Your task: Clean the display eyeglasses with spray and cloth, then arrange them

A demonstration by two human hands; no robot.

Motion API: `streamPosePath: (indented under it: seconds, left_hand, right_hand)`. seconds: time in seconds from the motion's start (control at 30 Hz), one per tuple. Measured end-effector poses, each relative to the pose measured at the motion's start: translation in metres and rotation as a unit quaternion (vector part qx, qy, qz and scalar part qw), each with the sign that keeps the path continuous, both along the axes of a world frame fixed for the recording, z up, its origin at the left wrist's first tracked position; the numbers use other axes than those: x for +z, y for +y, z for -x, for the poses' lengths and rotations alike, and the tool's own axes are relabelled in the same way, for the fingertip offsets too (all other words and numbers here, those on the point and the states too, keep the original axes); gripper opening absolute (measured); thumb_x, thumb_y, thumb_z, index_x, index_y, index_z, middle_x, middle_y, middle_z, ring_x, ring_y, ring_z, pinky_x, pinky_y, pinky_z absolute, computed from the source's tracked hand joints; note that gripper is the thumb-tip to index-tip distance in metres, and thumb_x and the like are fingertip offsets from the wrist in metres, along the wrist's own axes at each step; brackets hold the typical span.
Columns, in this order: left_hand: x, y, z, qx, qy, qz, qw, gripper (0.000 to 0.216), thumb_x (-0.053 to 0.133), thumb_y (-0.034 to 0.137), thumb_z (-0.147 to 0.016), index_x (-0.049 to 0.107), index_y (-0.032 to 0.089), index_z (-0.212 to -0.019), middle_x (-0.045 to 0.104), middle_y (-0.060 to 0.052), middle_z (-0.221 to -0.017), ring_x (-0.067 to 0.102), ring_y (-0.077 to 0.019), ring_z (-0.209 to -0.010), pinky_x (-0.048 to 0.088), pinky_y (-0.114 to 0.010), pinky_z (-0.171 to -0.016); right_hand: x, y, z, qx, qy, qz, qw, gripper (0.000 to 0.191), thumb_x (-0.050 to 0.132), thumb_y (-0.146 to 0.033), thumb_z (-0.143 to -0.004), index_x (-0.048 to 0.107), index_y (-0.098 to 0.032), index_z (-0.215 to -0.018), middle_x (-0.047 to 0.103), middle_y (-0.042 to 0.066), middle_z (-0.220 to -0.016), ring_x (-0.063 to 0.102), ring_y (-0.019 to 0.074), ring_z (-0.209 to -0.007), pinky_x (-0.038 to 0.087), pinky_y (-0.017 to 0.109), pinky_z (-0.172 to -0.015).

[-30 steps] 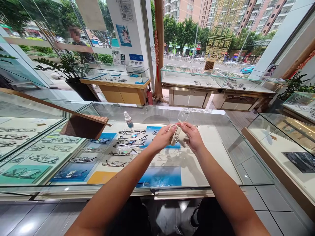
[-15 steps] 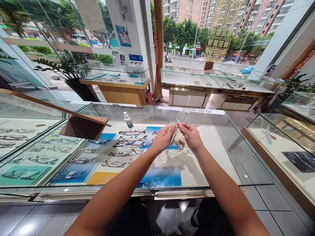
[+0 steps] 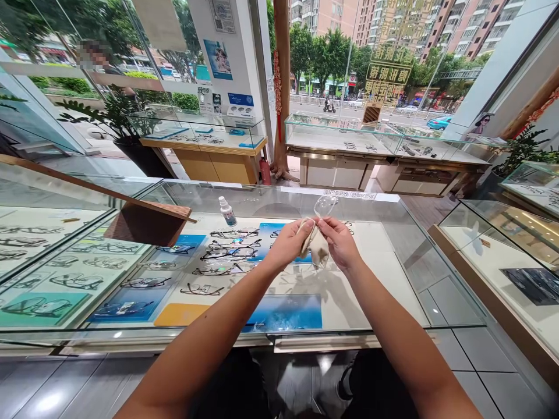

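My left hand (image 3: 288, 241) is closed on a beige cloth (image 3: 319, 251), which hangs down in folds between my two hands. A pair of eyeglasses (image 3: 325, 205) with a clear lens stands up above my fingertips. My right hand (image 3: 339, 241) pinches the glasses near their lower part, close to the cloth. The other lens seems to be hidden by the cloth and my fingers. Both hands are above the glass counter, close together. To their left, a small white spray bottle (image 3: 227, 211) stands upright on the counter.
Below my hands is a glass display case (image 3: 371, 279) with several rows of eyeglass frames (image 3: 231, 254) inside. A brown wooden mirror stand (image 3: 148, 224) rests on the glass at left. Another display case (image 3: 502, 256) stands at right. A fire extinguisher (image 3: 264, 171) is by the far pillar.
My hands stay in almost the same place. The cloth hangs a little wider between them, and the lens above is turned slightly. Outside, a rider and a passer-by have moved.
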State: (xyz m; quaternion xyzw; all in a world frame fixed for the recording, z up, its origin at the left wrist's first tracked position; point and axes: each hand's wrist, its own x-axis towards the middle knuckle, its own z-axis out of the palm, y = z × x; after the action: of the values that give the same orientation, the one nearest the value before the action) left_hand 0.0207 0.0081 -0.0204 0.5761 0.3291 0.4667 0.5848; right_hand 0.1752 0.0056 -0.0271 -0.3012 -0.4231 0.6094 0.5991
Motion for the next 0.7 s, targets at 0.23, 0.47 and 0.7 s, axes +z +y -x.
streamPosePath:
  seconds: [0.23,0.47,0.7]
  left_hand:
    - [0.006,0.006,0.01,0.04,-0.024,0.022,0.999,0.061,0.073,0.073,-0.083,0.075,0.015,-0.098,0.072,-0.004,-0.075,0.062,-0.0152,-0.066,0.047,-0.024,-0.059]
    - [0.014,0.018,0.023,0.062,-0.119,0.077,0.988,0.066,0.078,0.07,-0.08,0.072,0.014,-0.115,0.078,-0.007,-0.085,0.073,-0.0227,-0.082,0.054,-0.028,-0.067]
    - [0.018,0.013,0.021,0.008,-0.146,0.081,0.986,0.068,0.082,0.068,-0.077,0.071,0.013,-0.116,0.079,-0.01,-0.089,0.074,-0.0242,-0.085,0.055,-0.029,-0.069]
  right_hand:
    - [0.014,-0.004,-0.012,-0.03,-0.019,-0.006,0.999,0.034,0.089,-0.054,-0.072,0.082,-0.026,-0.089,0.077,0.006,-0.108,0.067,0.0229,-0.096,0.054,0.034,-0.084]
    - [0.014,-0.003,-0.02,-0.06,-0.123,-0.113,0.984,0.023,0.078,-0.049,-0.085,0.082,-0.026,-0.086,0.075,0.004,-0.1,0.063,0.0246,-0.106,0.046,0.038,-0.102]
    - [0.012,-0.006,-0.013,0.027,-0.17,-0.091,0.981,0.027,0.078,-0.051,-0.087,0.082,-0.025,-0.092,0.081,0.005,-0.1,0.067,0.024,-0.101,0.048,0.038,-0.096]
